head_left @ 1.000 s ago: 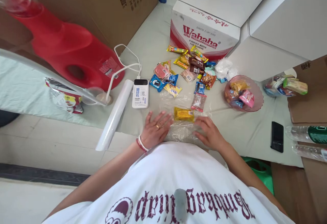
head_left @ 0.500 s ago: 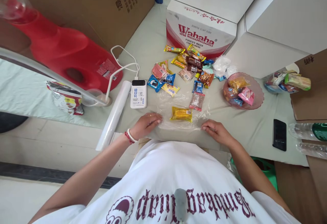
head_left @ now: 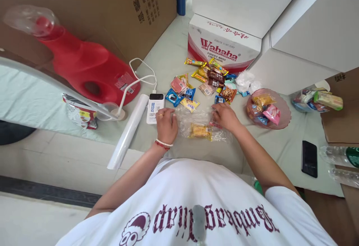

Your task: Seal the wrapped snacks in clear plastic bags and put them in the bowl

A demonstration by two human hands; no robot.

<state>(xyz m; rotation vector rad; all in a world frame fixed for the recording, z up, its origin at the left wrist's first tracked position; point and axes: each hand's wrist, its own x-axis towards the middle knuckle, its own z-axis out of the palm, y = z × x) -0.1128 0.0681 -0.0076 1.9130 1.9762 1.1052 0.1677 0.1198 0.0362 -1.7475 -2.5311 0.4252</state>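
Film (head_left: 193, 117) covers a yellow packet (head_left: 200, 131) — left hand (head_left: 167, 126), right hand (head_left: 226, 117) near.

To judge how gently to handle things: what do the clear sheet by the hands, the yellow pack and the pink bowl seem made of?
Clear sheet: probably thin, glossy plastic film, being see-through and wrinkled. Yellow pack: likely flexible plastic wrapper, shiny and creased, though film glare may mislead. Pink bowl: glossy, glass or hard plastic; its wall is translucent.

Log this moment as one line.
left hand: beside white rectangular power bank | right hand: partly covering red plastic packet | yellow rectangular snack packet: amid crinkled clear plastic film
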